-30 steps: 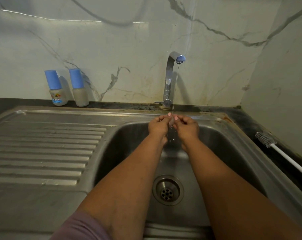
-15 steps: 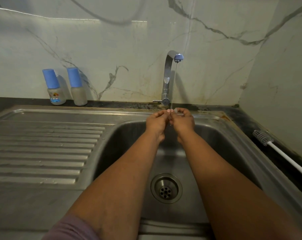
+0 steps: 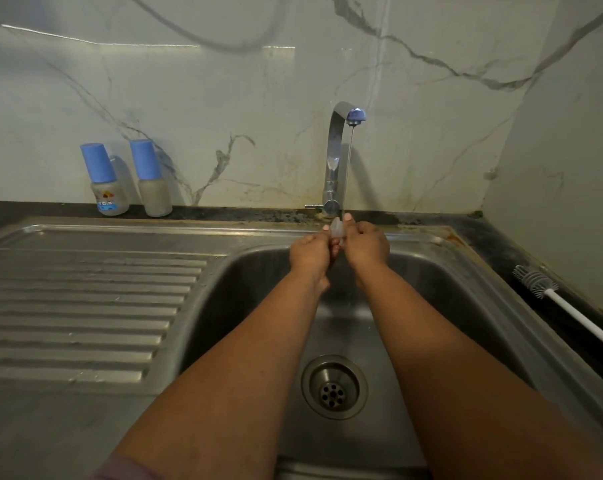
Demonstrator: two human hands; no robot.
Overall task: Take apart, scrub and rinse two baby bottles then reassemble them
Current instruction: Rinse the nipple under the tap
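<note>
Both my hands meet under the thin stream from the tap (image 3: 341, 133), over the back of the sink basin (image 3: 431, 306). My left hand (image 3: 310, 252) and my right hand (image 3: 366, 245) pinch a small clear teat (image 3: 337, 227) between their fingertips, and its tip points up at the water. Two baby bottles stand against the wall at the back left, both with blue caps on: one with a printed picture (image 3: 108, 188) and a plain frosted one (image 3: 152, 185).
A ribbed steel draining board (image 3: 85, 299) lies left of the basin. The drain (image 3: 334, 386) sits in the basin floor between my forearms. A bottle brush with a white handle (image 3: 549, 292) rests on the dark counter at the right, near the side wall.
My hands have risen slightly toward the tap and the clear teat now shows between the fingertips. The bottles and brush have not moved.
</note>
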